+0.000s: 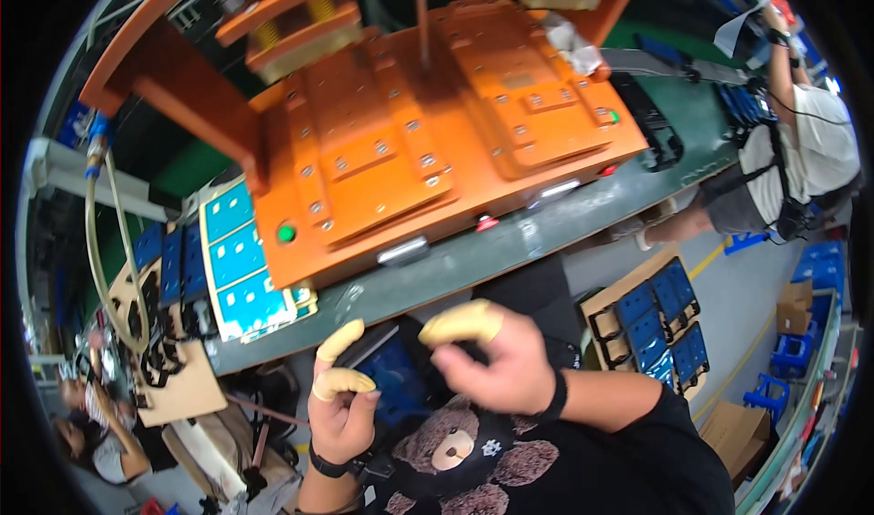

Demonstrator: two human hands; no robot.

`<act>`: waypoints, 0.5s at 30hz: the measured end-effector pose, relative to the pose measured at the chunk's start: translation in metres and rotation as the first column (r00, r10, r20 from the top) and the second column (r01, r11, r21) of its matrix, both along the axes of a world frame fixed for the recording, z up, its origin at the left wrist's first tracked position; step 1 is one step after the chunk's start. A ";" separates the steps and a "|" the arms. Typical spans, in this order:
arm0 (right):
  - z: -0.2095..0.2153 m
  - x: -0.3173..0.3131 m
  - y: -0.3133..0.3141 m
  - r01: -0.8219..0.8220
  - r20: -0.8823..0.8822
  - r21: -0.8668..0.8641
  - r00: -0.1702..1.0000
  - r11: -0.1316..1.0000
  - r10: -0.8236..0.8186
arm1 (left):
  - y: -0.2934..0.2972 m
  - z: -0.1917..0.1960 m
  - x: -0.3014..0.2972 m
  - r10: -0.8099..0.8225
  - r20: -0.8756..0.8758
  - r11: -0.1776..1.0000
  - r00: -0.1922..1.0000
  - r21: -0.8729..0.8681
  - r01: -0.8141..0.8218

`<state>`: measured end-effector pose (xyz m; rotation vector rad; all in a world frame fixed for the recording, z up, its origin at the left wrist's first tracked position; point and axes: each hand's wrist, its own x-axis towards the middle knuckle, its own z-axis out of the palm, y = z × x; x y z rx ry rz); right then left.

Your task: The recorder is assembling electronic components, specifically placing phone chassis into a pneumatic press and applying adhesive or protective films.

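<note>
Orange press (469,173): set on the bench (537,237) at 12 o'clock from the hands, apart from both; its bed is topped by two raised plates (364,164), side by side.
Left hand (344,419): held near the bench edge, at the press's 7 o'clock; one finger is raised, the next is bent toward the thumb, and the grasp is left unclosed.
Right hand (510,360): held between the press's 5 and 6 o'clock, slightly blurred; fingers are loosely curved, with a gap kept to the thumb.
Yellow cots (341,340): worn on fingers of both hands.
Green button (287,234): mounted at the press's 8 o'clock corner.
Red button (487,224): mounted on its front face.
Blue sheets (241,265): laid beside the press, at the hands' 10 o'clock.
Blue panels (645,310): laid in rows on a board, near 3 o'clock.
Black part (669,137): rested on the bench, between 1 and 2 o'clock.
Co-worker (819,151): seen at 2 o'clock, beyond the bench's near edge.
</note>
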<state>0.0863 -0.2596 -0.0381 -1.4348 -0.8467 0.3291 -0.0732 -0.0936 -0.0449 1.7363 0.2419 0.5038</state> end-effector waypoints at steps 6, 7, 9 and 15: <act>-0.004 0.004 0.018 0.004 0.026 -0.045 1.000 0.999 -0.003 | -0.006 0.009 0.001 0.073 0.021 0.997 0.997 -0.041 -0.072; -0.002 0.001 0.021 -0.033 0.050 -0.062 0.998 0.998 0.036 | -0.010 0.012 0.002 0.072 0.017 0.997 0.997 -0.043 -0.071; -0.002 -0.003 0.024 -0.052 0.031 -0.108 0.998 0.993 0.056 | -0.016 0.017 0.005 0.099 0.061 0.989 0.993 -0.118 -0.092; -0.004 -0.005 0.034 0.015 0.019 -0.072 1.000 0.997 -0.014 | -0.023 0.018 0.000 0.092 0.019 0.987 0.996 -0.131 -0.089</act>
